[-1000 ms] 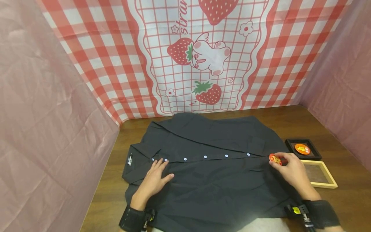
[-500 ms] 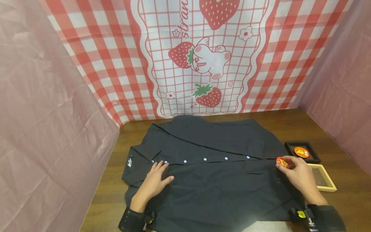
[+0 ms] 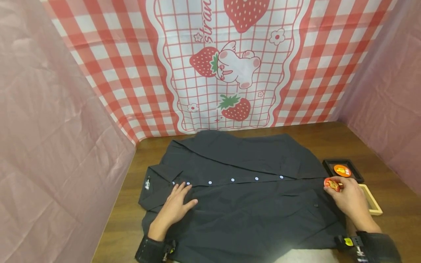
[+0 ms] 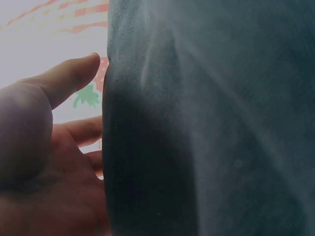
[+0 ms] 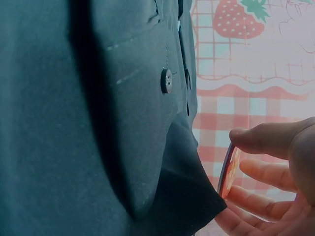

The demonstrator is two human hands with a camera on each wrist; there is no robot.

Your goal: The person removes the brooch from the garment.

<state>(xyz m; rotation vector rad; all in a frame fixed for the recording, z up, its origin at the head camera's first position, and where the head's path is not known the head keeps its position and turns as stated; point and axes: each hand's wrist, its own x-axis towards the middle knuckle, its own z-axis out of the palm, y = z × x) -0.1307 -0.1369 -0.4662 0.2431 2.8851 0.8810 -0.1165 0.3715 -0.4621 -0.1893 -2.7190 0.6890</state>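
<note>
A dark shirt [image 3: 243, 204] lies spread on the table, collar to the left, with a row of pale buttons along its front. My left hand [image 3: 175, 204] rests on the shirt near the collar, its fingers straight and spread. Between thumb and fingers my right hand [image 3: 350, 197] pinches a round red-and-gold badge [image 3: 331, 185] at the shirt's right edge. The right wrist view shows that badge edge-on, close to a corner of the cloth and below a dark button [image 5: 167, 81]. Cloth hides part of the left fingers in the left wrist view.
A black square tray [image 3: 356, 176] with an orange round badge [image 3: 342, 170] in it stands right of the shirt. Nearer is a pale wooden frame [image 3: 375, 204], partly covered by my right hand. Gingham cloth [image 3: 315, 76] hangs behind the wooden table [image 3: 118, 208].
My right hand has moved to the right with the red badge, from over the shirt to its right edge, and now covers more of the wooden frame. My left hand has stayed in place.
</note>
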